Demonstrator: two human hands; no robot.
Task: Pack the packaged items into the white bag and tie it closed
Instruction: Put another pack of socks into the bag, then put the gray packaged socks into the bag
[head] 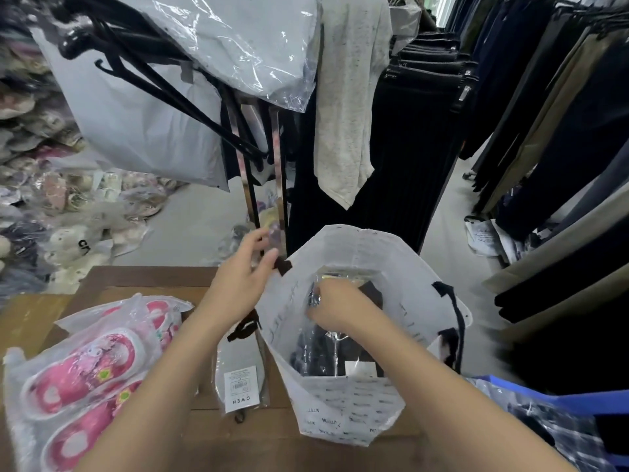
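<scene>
From the head camera: your left hand (pixel 243 279) fingers pinch the white bag (pixel 343 400) rim open on the tabletop (pixel 143 279); your right hand (pixel 340 310) grasps a clear-wrapped dark garment (pixel 326 352) inside. The OWEN packet (pixel 240 376) and bagged pink slippers (pixel 88 373) remain outside; tying is not yet done.

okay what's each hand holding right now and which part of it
The left hand pinches the white bag by its top rim, holding it open. The right hand is inside, gripping a clear-wrapped package by its upper edge.
</scene>
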